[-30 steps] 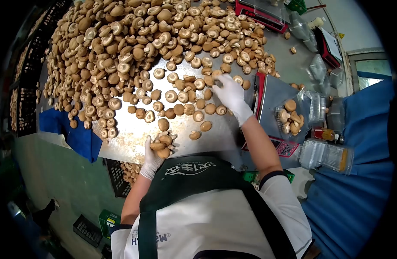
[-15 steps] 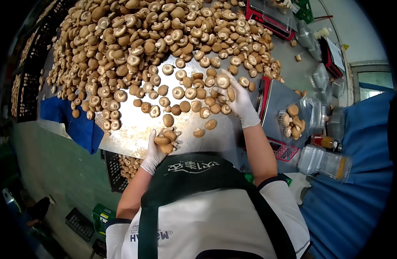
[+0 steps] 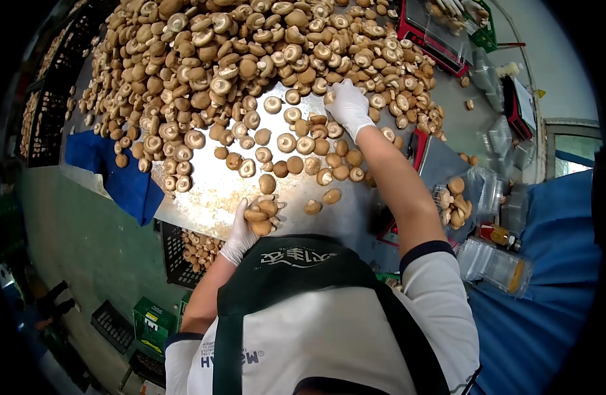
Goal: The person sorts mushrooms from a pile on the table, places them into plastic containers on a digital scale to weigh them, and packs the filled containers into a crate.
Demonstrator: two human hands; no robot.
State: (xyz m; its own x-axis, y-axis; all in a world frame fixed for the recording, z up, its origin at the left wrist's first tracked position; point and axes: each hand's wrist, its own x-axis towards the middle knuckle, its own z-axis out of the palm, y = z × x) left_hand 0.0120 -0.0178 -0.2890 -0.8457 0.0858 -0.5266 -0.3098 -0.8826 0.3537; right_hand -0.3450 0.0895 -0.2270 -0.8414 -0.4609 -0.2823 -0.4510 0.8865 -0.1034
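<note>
My left hand point(image 3: 240, 230), in a white glove, is closed around several shiitake mushrooms point(image 3: 261, 216) near the table's front edge. Farther out, my right hand point(image 3: 348, 106), also gloved, reaches to the near side of the big heap, its fingers curled down on a shiitake mushroom point(image 3: 330, 97). Part of that grip is hidden behind the hand. Between the two hands, loose shiitake mushrooms point(image 3: 295, 164) lie scattered on the metal table point(image 3: 207, 201), some caps up and some stems up.
A large heap of mushrooms point(image 3: 184, 72) covers the back. At right, a clear tray of mushrooms point(image 3: 455, 204) sits on a scale point(image 3: 441, 161), near stacked clear boxes point(image 3: 490, 260). A blue cloth point(image 3: 128, 187) hangs over the left edge. Black crates point(image 3: 46, 125) stand at left.
My right hand has moved away from me toward the heap; the mushrooms seen at its fingers before are no longer there. My left hand keeps its mushrooms. The view has shifted slightly.
</note>
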